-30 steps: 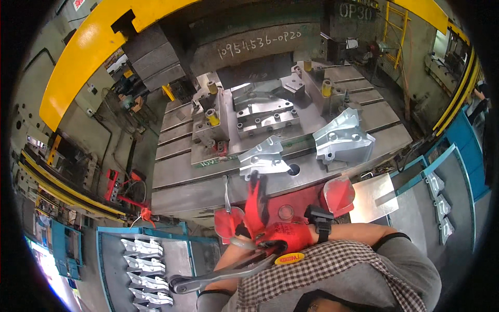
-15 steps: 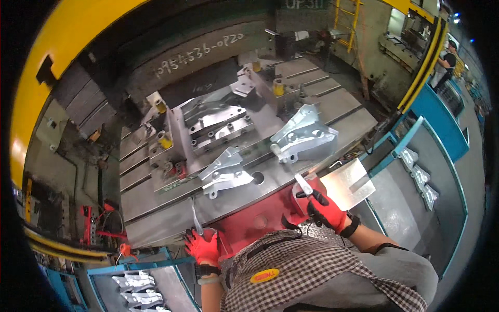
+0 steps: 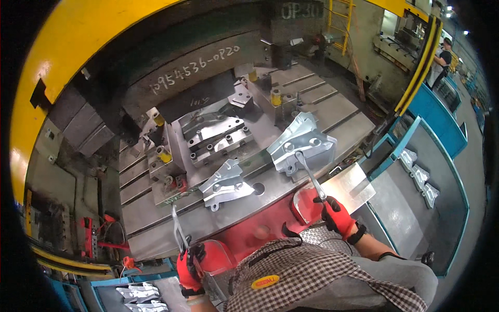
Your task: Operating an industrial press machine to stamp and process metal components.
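Note:
My left hand (image 3: 191,268), in a red and black glove, is closed round a long, slim, tong-like metal tool (image 3: 179,229). The tool's tip is up by the press bed's front edge, left of a shiny stamped metal part (image 3: 226,187). In my right hand (image 3: 339,218), gloved likewise, is a second slim metal tool (image 3: 311,176) with a rounded end. That end meets the lower face of a larger stamped part (image 3: 299,143) on the right of the bed; whether it grips or only touches cannot be told.
The slotted steel press bed (image 3: 153,223) carries a die (image 3: 221,136) with yellow-topped posts. Red pads (image 3: 215,257) lie along its front. Blue-framed bins with stamped parts (image 3: 418,174) stand at right and lower left. A person (image 3: 441,62) stands far right.
The right tool has swung up onto the larger stamped part. My left hand has moved down and left, its tool now pointing up to the left. The view has shifted slightly.

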The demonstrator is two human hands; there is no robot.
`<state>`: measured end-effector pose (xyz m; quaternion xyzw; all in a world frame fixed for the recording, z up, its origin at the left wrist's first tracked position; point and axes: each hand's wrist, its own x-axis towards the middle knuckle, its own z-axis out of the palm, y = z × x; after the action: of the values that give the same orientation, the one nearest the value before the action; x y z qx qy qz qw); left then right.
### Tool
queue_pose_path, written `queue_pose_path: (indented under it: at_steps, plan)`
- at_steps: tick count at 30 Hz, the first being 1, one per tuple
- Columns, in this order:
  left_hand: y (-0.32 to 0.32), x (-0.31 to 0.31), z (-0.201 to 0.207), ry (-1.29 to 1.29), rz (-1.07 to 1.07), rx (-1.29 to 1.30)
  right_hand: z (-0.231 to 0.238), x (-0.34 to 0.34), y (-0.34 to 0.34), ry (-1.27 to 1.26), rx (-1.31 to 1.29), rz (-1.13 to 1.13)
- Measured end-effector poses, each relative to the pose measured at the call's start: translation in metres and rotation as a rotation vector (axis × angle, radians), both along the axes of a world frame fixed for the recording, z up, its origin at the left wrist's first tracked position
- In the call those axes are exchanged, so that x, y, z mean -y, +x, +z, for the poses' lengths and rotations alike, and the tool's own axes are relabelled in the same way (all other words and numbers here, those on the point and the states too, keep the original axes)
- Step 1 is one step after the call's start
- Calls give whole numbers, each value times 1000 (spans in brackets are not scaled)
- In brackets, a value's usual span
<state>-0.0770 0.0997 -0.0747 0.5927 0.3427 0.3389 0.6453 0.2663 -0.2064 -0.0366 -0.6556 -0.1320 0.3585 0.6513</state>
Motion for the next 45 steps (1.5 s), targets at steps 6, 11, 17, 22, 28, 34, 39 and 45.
queue_pose_path:
  at_steps: [6,11,17,22,28,34,39,45]
  plan:
    - [-5,17,-4,-524,145,104,-26,-56,4,68,-151,115]
    - [6,26,-20,-397,101,-146,-42,-157,13,221,-254,239]
    - [5,22,-35,-530,124,61,-46,-266,43,307,-312,305]
    - [3,20,-31,-520,73,-190,-42,-303,63,214,-357,309]
    - [6,27,-27,-502,95,-98,-54,-331,84,94,-118,319]
    - [10,25,-15,-522,100,-167,-34,-328,83,-162,625,238]
    - [-1,30,-14,-448,39,-199,-12,-265,60,-142,1052,163]
    - [-34,48,-26,-290,-307,-564,-47,-105,54,-366,550,712]
